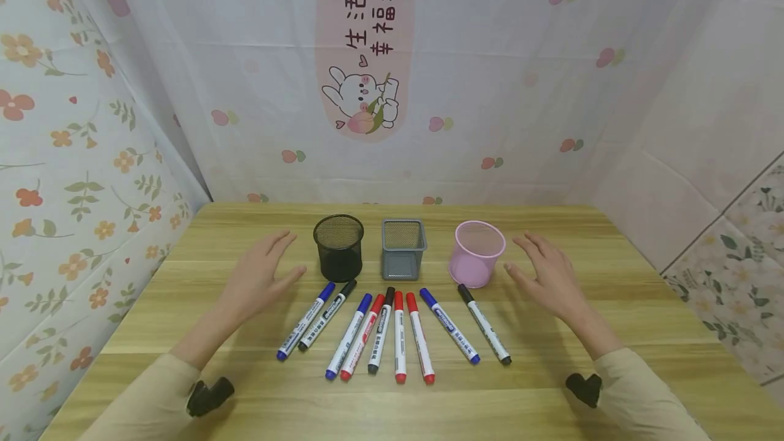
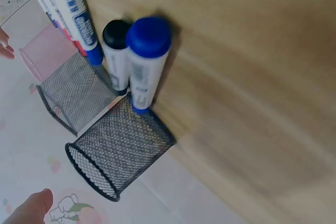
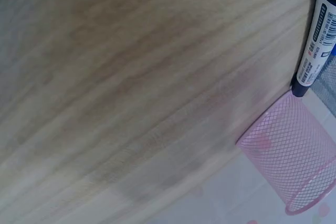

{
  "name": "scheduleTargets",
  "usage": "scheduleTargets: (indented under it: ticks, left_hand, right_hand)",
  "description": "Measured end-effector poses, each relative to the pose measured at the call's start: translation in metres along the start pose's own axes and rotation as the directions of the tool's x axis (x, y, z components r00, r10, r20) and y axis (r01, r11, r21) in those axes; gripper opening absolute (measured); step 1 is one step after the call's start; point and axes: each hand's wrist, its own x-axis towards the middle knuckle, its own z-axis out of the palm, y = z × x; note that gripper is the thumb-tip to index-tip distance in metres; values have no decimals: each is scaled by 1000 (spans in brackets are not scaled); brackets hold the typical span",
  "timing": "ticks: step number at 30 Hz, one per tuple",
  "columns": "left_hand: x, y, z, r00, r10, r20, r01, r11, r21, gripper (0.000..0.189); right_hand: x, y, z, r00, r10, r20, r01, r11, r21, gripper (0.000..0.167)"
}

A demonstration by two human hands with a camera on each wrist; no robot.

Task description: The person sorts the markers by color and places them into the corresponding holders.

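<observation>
Over the left side of the wooden table [image 1: 165, 298], the left hand [image 1: 257, 279] has loosely extended fingers, thumb apart, grasping nothing. To its right stands the black cup [image 1: 340, 263]; nearer the person, and also rightward of the thumb, lies the outermost blue marker [image 1: 306, 322], closest to this hand. Its long axis slants, far end rightward toward the black cup. A black-capped marker [image 1: 327, 316] beside it shares that slant. Mid-table, the grey square cup [image 1: 401, 265] stands beyond five close markers [image 1: 382, 332], swinging from rightward slant to nearly straight. Next, the inner blue marker [image 1: 450, 327] and the end black marker [image 1: 484, 324] point far ends leftward. Beyond them stands the pink cup [image 1: 473, 268], just left of the right hand [image 1: 549, 280], likewise released; the end black marker is its nearest.
</observation>
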Motion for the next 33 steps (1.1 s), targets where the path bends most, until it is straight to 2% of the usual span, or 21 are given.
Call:
scheduleTargets:
  ticks: [2, 4, 9, 13, 17, 24, 30, 33]
  left_hand:
    - [5, 1, -2, 999, 7, -45, -8, 1000, -24, 57]
    - [11, 1, -4, 998, 1, -63, -4, 999, -44, 56]
    - [29, 0, -11, 999, -17, -41, 13, 996, -87, 56]
    - [43, -2, -15, 999, -32, 10, 33, 995, -95, 58]
    - [54, -4, -15, 993, -63, 97, 72, 994, -87, 62]
    - [68, -6, -8, 954, -115, 275, 142, 987, -80, 72]
    - [73, -8, -3, 934, -113, 338, 155, 983, -101, 72]
    - [73, -11, -1, 926, -110, 360, 166, 978, -127, 71]
  right_hand:
    - [2, -1, 0, 1000, 0, -20, 0, 1000, 2, 48]
    - [4, -3, -1, 999, 0, -41, 0, 1000, 3, 46]
    - [9, -8, -1, 996, -22, -86, 23, 1000, 19, 41]
    - [12, -14, 0, 993, -46, -112, 50, 998, 32, 38]
    - [15, -19, 1, 987, -85, -139, 91, 995, 34, 37]
    - [19, -31, 4, 970, -163, -179, 174, 984, 44, 35]
    - [24, -45, 10, 960, -228, -164, 240, 969, 53, 34]
    - [30, -55, 15, 934, -309, -177, 324, 944, 62, 31]
